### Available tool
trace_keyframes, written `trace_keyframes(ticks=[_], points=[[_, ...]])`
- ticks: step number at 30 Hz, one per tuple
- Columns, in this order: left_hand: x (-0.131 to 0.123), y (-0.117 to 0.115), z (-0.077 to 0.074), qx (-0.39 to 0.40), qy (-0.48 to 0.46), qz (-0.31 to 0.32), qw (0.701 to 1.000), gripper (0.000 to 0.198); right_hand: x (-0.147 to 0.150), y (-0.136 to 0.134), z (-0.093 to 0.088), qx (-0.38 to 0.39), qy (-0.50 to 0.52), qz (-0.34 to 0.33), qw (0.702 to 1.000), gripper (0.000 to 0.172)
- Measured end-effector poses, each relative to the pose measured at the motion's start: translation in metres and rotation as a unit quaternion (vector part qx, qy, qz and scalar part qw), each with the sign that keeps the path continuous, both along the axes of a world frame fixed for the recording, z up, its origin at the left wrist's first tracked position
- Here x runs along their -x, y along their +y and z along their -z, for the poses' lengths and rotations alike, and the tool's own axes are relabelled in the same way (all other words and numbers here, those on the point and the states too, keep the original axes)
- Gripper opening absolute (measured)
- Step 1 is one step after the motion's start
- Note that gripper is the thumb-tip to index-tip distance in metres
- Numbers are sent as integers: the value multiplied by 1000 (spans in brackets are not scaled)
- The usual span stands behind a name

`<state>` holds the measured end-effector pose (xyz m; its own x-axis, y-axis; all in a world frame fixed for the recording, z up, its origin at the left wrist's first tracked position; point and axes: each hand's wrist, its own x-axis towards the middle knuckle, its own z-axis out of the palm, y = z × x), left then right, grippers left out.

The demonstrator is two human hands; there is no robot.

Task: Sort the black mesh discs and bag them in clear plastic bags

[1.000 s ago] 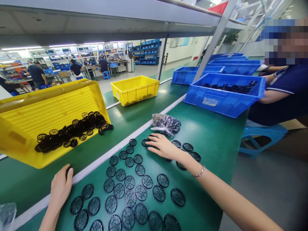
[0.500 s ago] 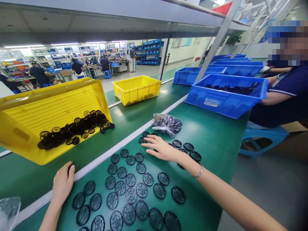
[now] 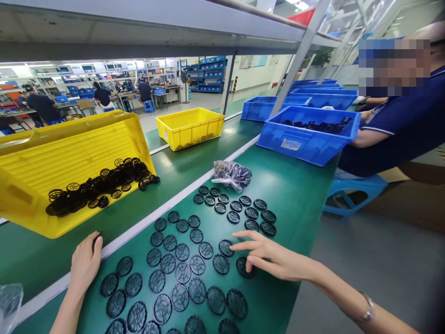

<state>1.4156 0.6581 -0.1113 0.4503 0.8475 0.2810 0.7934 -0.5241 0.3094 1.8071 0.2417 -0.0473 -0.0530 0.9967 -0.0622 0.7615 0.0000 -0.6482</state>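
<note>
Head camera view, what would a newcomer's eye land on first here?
Rows of black round mesh discs spread across the green workbench catch the eye first, with the right hand touching one near the front. To the left, a tilted yellow plastic crate holds a heap of the same discs. Beyond them, at right, stands a bright blue bin.

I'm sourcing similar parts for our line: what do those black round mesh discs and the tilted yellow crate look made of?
The black mesh discs look like moulded plastic, possibly rubber: a dull sheen, thin one-piece ribs and no metallic glint, though the look can't settle which. The yellow crate looks like moulded plastic too: glossy, evenly coloured, with ribs formed into its floor.
</note>
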Motion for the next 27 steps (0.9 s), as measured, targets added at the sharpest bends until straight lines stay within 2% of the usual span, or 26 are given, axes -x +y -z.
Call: trace_keyframes(ticks=[5,10,13,17,20,23,27], points=[[1,0,0,4,-7,0,1000,64,-6,4,9,-3,-7,17,1000,51],[1,-1,0,3,-10,4,1000,64,-33,-1,12,-22,-39,62,997,44],[0,-2,-1,2,-5,0,1000,64,-30,0,8,-46,-53,76,995,39],[-1,-2,-2,3,-3,1,1000,64,5,18,-1,-61,-67,-31,995,34],[0,-1,0,3,-12,3,1000,63,28,35,-1,-54,-94,-97,989,39],[2,0,2,4,-21,11,1000,61,32,40,6,-58,-124,-114,984,47],[2,0,4,-6,-18,15,1000,60,14,23,24,-88,-171,-96,977,58]])
